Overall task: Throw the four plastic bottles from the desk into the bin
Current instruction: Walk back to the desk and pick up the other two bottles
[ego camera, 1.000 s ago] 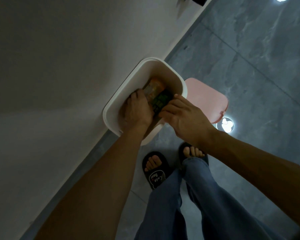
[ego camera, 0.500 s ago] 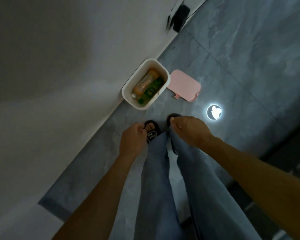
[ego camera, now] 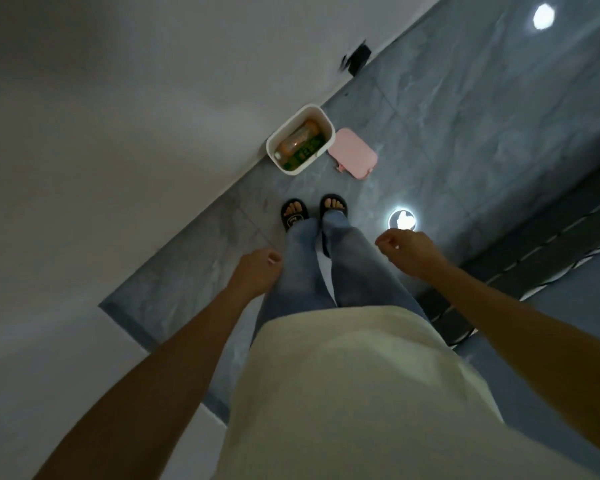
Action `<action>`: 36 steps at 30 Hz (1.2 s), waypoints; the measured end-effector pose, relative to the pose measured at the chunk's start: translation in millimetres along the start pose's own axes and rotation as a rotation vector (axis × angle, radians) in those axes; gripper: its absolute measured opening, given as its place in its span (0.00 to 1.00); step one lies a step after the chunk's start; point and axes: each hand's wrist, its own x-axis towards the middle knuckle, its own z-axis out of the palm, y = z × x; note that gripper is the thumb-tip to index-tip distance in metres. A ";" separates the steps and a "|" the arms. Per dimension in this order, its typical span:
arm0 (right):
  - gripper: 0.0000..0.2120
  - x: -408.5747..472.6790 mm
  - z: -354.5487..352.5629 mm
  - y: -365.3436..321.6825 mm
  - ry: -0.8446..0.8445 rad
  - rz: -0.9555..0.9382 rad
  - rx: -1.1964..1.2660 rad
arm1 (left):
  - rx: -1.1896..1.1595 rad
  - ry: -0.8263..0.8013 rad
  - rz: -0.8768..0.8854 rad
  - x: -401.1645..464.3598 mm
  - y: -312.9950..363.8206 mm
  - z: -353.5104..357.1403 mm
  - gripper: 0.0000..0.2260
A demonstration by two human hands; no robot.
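A white bin (ego camera: 312,114) stands on the floor against the wall, ahead of my feet. Inside it lie an orange bottle (ego camera: 297,138) and a green-labelled bottle (ego camera: 305,153), side by side. My left hand (ego camera: 257,271) hangs beside my left leg, fingers loosely curled, holding nothing. My right hand (ego camera: 407,249) hangs beside my right leg, also loosely curled and empty. Both hands are well back from the bin.
A pink lid (ego camera: 354,154) lies flat on the grey tiled floor just right of the bin. A white wall (ego camera: 118,133) fills the left. Bright light reflections (ego camera: 401,220) show on the floor. A dark object (ego camera: 357,62) sits at the wall's base farther off.
Both hands came out of the bin, leaving the bottles inside, and dropped to my sides. The view has risen and pulled back from the bin.
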 end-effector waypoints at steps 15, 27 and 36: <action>0.10 -19.1 -77.1 23.4 -0.058 -0.029 -0.132 | -0.519 0.285 -0.251 -87.8 -8.6 25.9 0.09; 0.14 -5.0 -73.5 -107.4 -0.149 -0.468 -0.708 | -0.941 0.288 -0.624 -175.4 25.4 224.5 0.13; 0.14 -63.4 45.1 -194.7 -0.321 -0.807 -0.977 | -1.554 0.294 -0.905 -216.3 66.2 350.8 0.10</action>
